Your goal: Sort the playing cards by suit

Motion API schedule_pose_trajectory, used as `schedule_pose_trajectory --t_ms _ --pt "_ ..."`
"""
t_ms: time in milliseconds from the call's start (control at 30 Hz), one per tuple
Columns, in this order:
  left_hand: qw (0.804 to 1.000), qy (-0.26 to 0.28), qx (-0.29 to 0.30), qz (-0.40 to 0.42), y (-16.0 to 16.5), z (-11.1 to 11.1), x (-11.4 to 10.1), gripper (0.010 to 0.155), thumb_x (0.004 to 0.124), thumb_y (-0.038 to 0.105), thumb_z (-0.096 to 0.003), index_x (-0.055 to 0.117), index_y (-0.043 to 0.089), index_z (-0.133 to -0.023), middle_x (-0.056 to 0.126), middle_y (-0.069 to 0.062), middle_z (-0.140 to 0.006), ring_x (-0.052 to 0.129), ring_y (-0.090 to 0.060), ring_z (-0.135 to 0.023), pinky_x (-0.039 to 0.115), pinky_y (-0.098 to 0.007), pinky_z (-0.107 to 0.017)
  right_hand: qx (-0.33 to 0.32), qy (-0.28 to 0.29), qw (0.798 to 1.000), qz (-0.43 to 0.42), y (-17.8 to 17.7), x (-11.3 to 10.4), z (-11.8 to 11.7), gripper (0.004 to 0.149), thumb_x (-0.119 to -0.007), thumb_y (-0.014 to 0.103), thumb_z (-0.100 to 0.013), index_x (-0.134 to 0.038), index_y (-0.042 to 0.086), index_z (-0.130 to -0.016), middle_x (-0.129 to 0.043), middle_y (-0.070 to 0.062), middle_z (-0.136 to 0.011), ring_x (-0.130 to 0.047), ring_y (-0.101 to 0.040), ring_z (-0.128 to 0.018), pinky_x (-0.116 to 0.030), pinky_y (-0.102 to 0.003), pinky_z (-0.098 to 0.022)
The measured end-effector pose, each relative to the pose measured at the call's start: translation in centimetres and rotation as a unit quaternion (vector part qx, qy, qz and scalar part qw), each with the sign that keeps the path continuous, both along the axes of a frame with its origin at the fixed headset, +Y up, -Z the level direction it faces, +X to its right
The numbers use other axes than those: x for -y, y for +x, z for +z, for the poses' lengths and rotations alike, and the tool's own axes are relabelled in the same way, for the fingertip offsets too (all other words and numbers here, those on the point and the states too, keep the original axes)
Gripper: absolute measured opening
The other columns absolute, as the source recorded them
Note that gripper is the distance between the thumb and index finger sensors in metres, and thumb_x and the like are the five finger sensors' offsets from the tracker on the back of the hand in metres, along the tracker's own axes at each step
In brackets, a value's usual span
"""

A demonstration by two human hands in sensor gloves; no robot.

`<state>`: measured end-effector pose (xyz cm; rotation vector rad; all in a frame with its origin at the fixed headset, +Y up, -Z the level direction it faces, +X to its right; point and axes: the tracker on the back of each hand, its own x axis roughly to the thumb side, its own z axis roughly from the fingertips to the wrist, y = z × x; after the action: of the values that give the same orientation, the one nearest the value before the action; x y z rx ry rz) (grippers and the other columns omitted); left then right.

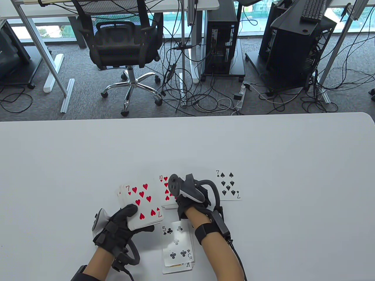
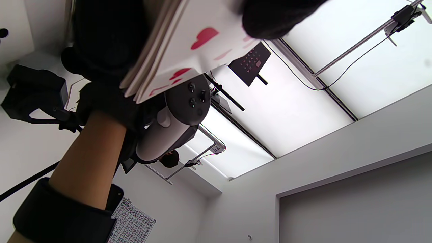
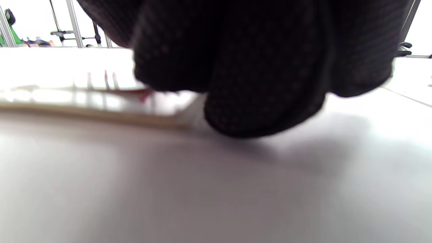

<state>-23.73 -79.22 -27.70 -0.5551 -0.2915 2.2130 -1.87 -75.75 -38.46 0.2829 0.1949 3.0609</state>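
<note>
Cards (image 1: 143, 205) sit gripped in the left hand (image 1: 117, 231); right hand (image 1: 190, 202) lies knuckles-up, grip unclear.

- White rectangular table top (image 1: 263, 152), matte.
- Black mesh office chair (image 1: 126, 44) on a chrome star base, behind the table.
- Black computer towers (image 1: 221, 38), with tangled floor cables (image 1: 205, 99) between them.

Seven of hearts (image 1: 142, 202) — red pips on white. Seven of spades (image 1: 229, 185), five of clubs (image 1: 176, 241) — black pips. Table (image 1: 293, 175) pale grey.
</note>
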Motion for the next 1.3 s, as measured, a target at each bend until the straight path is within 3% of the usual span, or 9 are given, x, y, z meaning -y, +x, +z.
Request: schedule_pose_trajectory --t_ms 200,367,500,667,733,833,1000,1133,1300 --pt "1.0 -0.001 0.001 0.001 0.0 0.0 0.1 0.061 0.065 0.041 -0.0645 0.033 0.022 -0.112 0.051 -0.009 -0.114 0.071 -0.043 -0.094 0.083 -0.047 -0.054 -0.035 0.017 0.978 -0.206 0.5 -3.6 1.2 0.055 -0.061 0.032 -0.057 -0.074 -0.018 -0.075 -0.095 -0.009 -0.036 -0.098 -0.03 -0.025 -0.083 -0.051 -0.032" --pt "1.0 -0.001 0.001 0.0 0.0 0.0 0.1 0.061 0.065 0.041 -0.0645 0.033 0.022 -0.112 0.051 -0.009 -0.114 0.071 -0.043 -0.094 0.083 -0.047 -0.054 -0.08 0.02 0.919 -0.385 1.0 -5.4 3.1 0.056 -0.059 0.032 -0.058 -0.072 -0.019 -0.078 -0.094 -0.012 -0.041 -0.097 -0.033 -0.03 -0.082 -0.053 -0.034" --pt "1.0 -0.002 0.002 -0.001 0.0 0.0 0.1 0.061 0.065 0.041 -0.0644 0.033 0.023 -0.112 0.051 -0.009 -0.114 0.071 -0.043 -0.094 0.083 -0.047 -0.054 -0.115 -0.013 0.888 -0.445 0.5 -5.2 4.7 0.062 -0.059 0.037 -0.059 -0.069 -0.021 -0.081 -0.094 -0.015 -0.044 -0.096 -0.036 -0.034 -0.08 -0.056 -0.036" --pt "1.0 -0.002 0.003 -0.002 0.0 0.0 0.1 0.061 0.066 0.041 -0.0644 0.033 0.022 -0.112 0.051 -0.009 -0.114 0.071 -0.043 -0.094 0.083 -0.047 -0.054 -0.16 -0.054 0.903 -0.395 -0.8 -4.4 6.7 0.083 -0.068 0.049 -0.055 -0.051 -0.024 -0.091 -0.088 -0.018 -0.055 -0.093 -0.04 -0.043 -0.076 -0.06 -0.041" --pt "1.0 -0.001 0.004 -0.007 0.0 0.0 0.1 0.061 0.066 0.041 -0.0643 0.033 0.022 -0.112 0.051 -0.009 -0.114 0.071 -0.044 -0.094 0.083 -0.047 -0.053 -0.175 -0.032 0.916 -0.361 -1.3 -4.3 7.1 0.086 -0.07 0.05 -0.053 -0.047 -0.024 -0.091 -0.086 -0.016 -0.055 -0.092 -0.04 -0.044 -0.076 -0.06 -0.042" --pt "1.0 0.005 0.006 0.001 0.1 0.0 0.1 0.061 0.066 0.042 -0.0642 0.034 0.023 -0.112 0.051 -0.009 -0.114 0.07 -0.044 -0.094 0.082 -0.048 -0.054 -0.185 -0.015 0.922 -0.34 -1.2 -4.0 6.9 0.083 -0.071 0.05 -0.052 -0.052 -0.022 -0.089 -0.088 -0.013 -0.053 -0.094 -0.037 -0.042 -0.078 -0.057 -0.041" --pt "1.0 0.011 0.009 0.014 0.2 0.0 0.0 0.062 0.066 0.042 -0.0641 0.033 0.023 -0.112 0.05 -0.009 -0.115 0.07 -0.044 -0.095 0.082 -0.048 -0.054 -0.138 -0.039 0.892 -0.429 -0.3 -3.5 5.9 0.069 -0.073 0.041 -0.052 -0.063 -0.02 -0.083 -0.09 -0.011 -0.046 -0.096 -0.034 -0.036 -0.08 -0.055 -0.038" --pt "1.0 0.011 0.009 0.01 0.1 0.0 0.0 0.061 0.066 0.042 -0.0641 0.033 0.023 -0.112 0.05 -0.009 -0.114 0.07 -0.044 -0.095 0.082 -0.048 -0.054 -0.108 -0.026 0.897 -0.429 0.9 -3.7 5.2 0.06 -0.072 0.037 -0.053 -0.068 -0.017 -0.08 -0.092 -0.008 -0.043 -0.097 -0.032 -0.035 -0.081 -0.053 -0.037" --pt "1.0 0.007 0.008 0.015 0.2 0.0 0.0 0.061 0.065 0.041 -0.0644 0.033 0.022 -0.112 0.051 -0.009 -0.114 0.071 -0.043 -0.094 0.082 -0.047 -0.054 -0.059 -0.036 0.882 -0.466 2.6 -3.7 4.0 0.048 -0.071 0.029 -0.053 -0.073 -0.014 -0.076 -0.093 -0.005 -0.038 -0.098 -0.027 -0.03 -0.083 -0.05 -0.035"
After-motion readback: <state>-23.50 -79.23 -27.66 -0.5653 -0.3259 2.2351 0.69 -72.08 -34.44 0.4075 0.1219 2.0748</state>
